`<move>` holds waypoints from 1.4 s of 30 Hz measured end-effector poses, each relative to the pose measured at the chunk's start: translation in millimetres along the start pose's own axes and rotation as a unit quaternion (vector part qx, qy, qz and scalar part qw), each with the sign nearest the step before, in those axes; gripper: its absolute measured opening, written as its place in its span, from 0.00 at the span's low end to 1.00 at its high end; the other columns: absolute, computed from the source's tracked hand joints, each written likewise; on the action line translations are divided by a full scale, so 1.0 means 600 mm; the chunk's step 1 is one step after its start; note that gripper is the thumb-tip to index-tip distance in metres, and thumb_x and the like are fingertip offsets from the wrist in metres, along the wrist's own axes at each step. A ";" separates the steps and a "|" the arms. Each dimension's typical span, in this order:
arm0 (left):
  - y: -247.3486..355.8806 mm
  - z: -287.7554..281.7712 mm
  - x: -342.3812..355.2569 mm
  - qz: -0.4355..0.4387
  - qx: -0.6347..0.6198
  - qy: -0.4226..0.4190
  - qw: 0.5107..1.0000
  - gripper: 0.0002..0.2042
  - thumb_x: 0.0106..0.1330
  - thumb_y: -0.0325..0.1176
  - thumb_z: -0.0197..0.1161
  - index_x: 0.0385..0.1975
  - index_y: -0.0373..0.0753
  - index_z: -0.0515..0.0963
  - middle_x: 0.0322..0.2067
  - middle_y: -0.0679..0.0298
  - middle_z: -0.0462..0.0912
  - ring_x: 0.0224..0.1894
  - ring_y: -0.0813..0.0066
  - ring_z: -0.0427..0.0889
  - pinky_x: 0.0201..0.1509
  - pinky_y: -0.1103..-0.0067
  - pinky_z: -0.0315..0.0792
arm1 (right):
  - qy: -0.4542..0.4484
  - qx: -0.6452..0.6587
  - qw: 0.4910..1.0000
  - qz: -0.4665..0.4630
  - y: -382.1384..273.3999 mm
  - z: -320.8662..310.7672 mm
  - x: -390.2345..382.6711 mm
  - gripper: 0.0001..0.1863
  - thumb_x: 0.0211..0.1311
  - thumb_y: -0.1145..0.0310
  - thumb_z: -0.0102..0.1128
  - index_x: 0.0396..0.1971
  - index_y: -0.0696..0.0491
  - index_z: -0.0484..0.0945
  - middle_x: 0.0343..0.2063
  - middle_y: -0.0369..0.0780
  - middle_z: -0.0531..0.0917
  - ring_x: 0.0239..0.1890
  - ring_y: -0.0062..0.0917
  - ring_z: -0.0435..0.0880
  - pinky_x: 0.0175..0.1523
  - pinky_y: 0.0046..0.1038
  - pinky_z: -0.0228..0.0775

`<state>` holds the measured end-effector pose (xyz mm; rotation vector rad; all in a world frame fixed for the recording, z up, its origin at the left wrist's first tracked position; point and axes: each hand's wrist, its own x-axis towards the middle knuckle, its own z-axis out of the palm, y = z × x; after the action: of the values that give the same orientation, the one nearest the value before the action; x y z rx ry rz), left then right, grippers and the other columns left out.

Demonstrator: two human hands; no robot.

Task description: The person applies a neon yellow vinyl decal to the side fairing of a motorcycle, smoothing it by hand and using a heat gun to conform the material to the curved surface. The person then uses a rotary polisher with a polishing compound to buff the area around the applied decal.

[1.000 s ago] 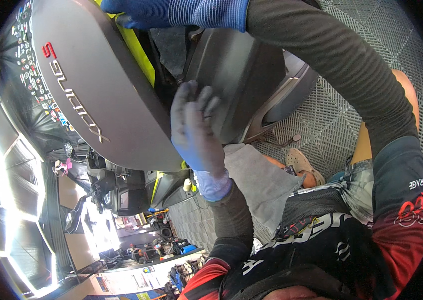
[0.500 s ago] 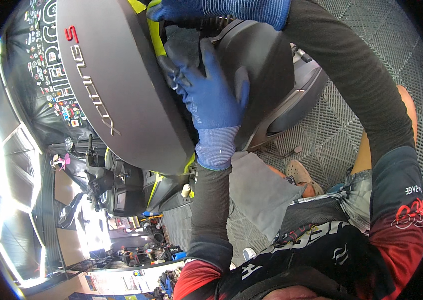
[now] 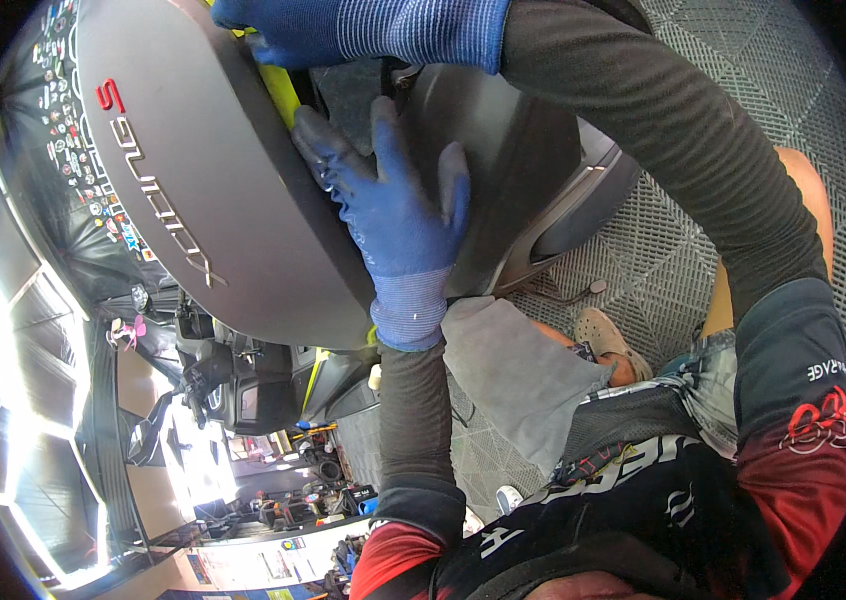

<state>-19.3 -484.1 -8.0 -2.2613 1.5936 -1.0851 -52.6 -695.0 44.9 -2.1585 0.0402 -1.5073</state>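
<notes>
A large matte-grey body panel [image 3: 183, 180] with raised lettering belongs to a scooter and fills the upper left. My left hand [image 3: 393, 215], in a blue coated work glove, lies with spread fingers across the gap between this panel and a dark housing [image 3: 518, 140]. Its fingertips touch near the panel's inner edge. At the top, my right hand [image 3: 293, 32], gloved the same, reaches over to a yellow-green strip [image 3: 281, 95] along that edge. The right fingers are curled; what they hold, if anything, is hidden by the hand and the picture's upper rim.
Grey cloth [image 3: 518, 375] hangs below the housing, near my legs. A foot in a beige clog [image 3: 608, 340] stands on grey grid floor tiles [image 3: 733, 90]. Another dark scooter [image 3: 243, 385] is parked at the lower left, with tools and a bench [image 3: 273, 560] beyond.
My right hand has moved left along the panel's top edge. My left hand has shifted slightly left and stays at the gap, its fingers spread. The view has shifted a little too.
</notes>
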 end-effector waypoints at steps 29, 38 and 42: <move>0.001 0.008 0.071 -0.002 0.033 -0.032 0.999 0.33 0.67 0.52 0.64 0.67 0.40 0.70 0.73 0.29 0.49 0.73 0.16 0.47 0.67 0.38 0.63 | 0.172 -0.019 0.981 -0.090 0.033 0.050 0.028 0.06 0.55 0.65 0.65 0.29 0.52 0.84 0.31 0.43 0.86 0.35 0.41 0.89 0.38 0.41 0.81; 0.013 0.008 0.080 -0.008 0.077 -0.038 0.996 0.31 0.66 0.55 0.65 0.65 0.46 0.74 0.73 0.31 0.52 0.72 0.13 0.45 0.73 0.38 0.55 | 0.204 0.133 0.965 -0.093 0.055 0.067 0.019 0.09 0.57 0.63 0.63 0.33 0.51 0.78 0.34 0.43 0.83 0.38 0.44 0.86 0.42 0.44 0.77; 0.017 0.011 0.087 -0.004 0.115 -0.030 0.993 0.31 0.64 0.57 0.65 0.64 0.48 0.75 0.74 0.32 0.50 0.72 0.10 0.36 0.73 0.36 0.52 | 0.208 0.155 0.961 -0.089 0.057 0.077 0.022 0.11 0.59 0.60 0.64 0.33 0.51 0.77 0.34 0.44 0.82 0.38 0.44 0.85 0.42 0.44 0.76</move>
<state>-14.2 -535.7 5.8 -2.1295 1.3615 -1.1282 2.1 -711.0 30.4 -1.6082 -0.2382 -1.9067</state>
